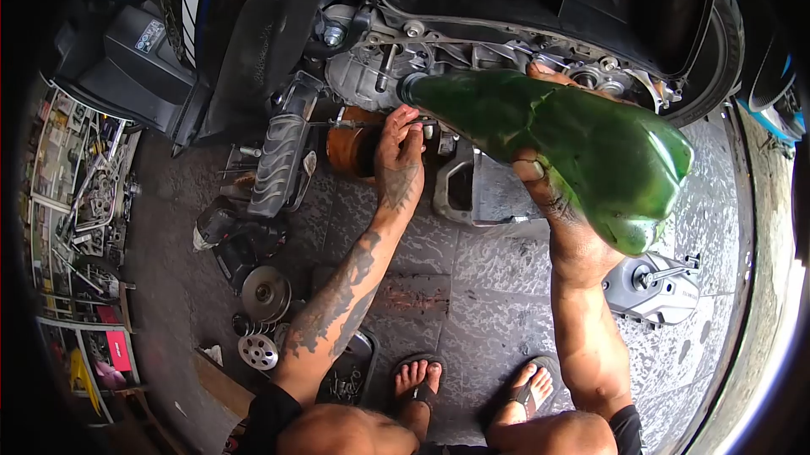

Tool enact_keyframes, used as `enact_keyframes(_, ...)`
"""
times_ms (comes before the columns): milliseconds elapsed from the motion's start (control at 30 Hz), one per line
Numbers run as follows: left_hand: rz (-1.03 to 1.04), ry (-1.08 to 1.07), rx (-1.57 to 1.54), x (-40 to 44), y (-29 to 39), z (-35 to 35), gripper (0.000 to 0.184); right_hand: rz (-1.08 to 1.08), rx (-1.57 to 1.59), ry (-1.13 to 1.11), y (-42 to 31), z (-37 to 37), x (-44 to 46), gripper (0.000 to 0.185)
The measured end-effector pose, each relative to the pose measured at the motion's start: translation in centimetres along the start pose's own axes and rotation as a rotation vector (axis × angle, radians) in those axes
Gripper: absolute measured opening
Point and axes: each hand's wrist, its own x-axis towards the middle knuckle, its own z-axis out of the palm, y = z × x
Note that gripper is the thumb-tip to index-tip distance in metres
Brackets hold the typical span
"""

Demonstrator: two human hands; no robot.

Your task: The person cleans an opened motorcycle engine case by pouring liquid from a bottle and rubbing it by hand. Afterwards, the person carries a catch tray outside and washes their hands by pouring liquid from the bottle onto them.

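Note:
A dented green plastic bottle [591, 151] lies tilted in my right hand [553, 189], its base toward me and its mouth pointing at the engine. The thumb of that hand presses on the near side, and fingertips show along the far side. Just below the bottle's neck is my left hand [401, 159], fingers drawn together around a thin, dark, rod-like tool whose kind I cannot make out. Behind both hands sits the opened engine case [371, 79] of a motorcycle or scooter. An orange-brown container [350, 147] stands beneath it, left of my left hand.
A finned silver cover [283, 151] and a black power tool [236, 248] lie on the tiled floor at left, with a round metal pulley part [266, 293] nearby. A grey crankcase cover with kick lever [654, 290] lies at right. Shelves of parts [80, 202] line the left side.

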Motion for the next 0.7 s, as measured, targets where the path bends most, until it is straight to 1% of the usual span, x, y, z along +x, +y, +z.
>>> enact_keyframes(67, 0.029, 0.002, 0.049, 0.2, -1.2, -0.5, 0.037, 0.026, -0.014, 0.023, -0.3, -0.1, 0.1, 0.067)
enact_keyframes(133, 0.062, 0.008, 0.092, 0.3, -0.8, -0.8, 0.038, 0.053, -0.038, 0.035, -0.8, -0.7, -0.2, 0.067)
enact_keyframes(200, 0.136, -0.009, 0.415, -0.1, -0.1, -1.1, 0.045, 0.071, -0.087, 0.042, -1.2, -1.4, -0.6, 0.066)
enact_keyframes(267, 0.172, 0.015, 0.422, 0.6, -0.2, -1.0, 0.047, 0.045, -0.31, 0.016, -1.3, -2.1, -0.9, 0.063)
enact_keyframes(300, 0.034, -0.045, 0.458, 1.2, 0.3, -1.1, 0.049, 0.092, -0.133, 0.11, -1.2, -1.9, -1.1, 0.064)
enact_keyframes(333, -0.105, -0.106, 0.491, 1.8, 0.8, -1.2, 0.05, 0.091, -0.137, 0.108, -1.3, -2.0, -1.1, 0.064)
enact_keyframes(400, -0.214, -0.103, 0.592, 2.5, 1.9, -0.7, 0.052, 0.114, -0.094, 0.12, -1.5, -2.6, -1.1, 0.063)
enact_keyframes(467, 0.324, 0.0, 0.981, 3.2, 1.9, -0.3, 0.051, 0.109, -0.159, 0.125, -1.5, -3.1, -1.4, 0.061)
enact_keyframes(500, 0.515, -0.001, 1.211, 3.2, 2.3, -0.1, 0.048, 0.111, -0.179, 0.148, -1.4, -3.4, -1.6, 0.061)
enact_keyframes(533, 0.52, -0.006, 1.205, 3.1, 2.7, 0.3, 0.048, 0.111, -0.199, 0.172, -1.4, -3.7, -1.8, 0.061)
enact_keyframes(600, 0.419, -0.011, 1.306, 2.8, 3.1, 0.9, 0.049, 0.143, -0.261, 0.218, -1.7, -4.3, -2.3, 0.059)
enact_keyframes(633, 0.484, 0.02, 1.33, 3.2, 2.3, 0.9, 0.054, 0.177, -0.316, 0.258, -1.9, -4.6, -2.6, 0.059)
enact_keyframes(700, 0.536, 0.024, 1.346, 3.9, 1.2, 1.0, 0.055, 0.163, -0.308, 0.255, -2.0, -5.7, -3.0, 0.057)
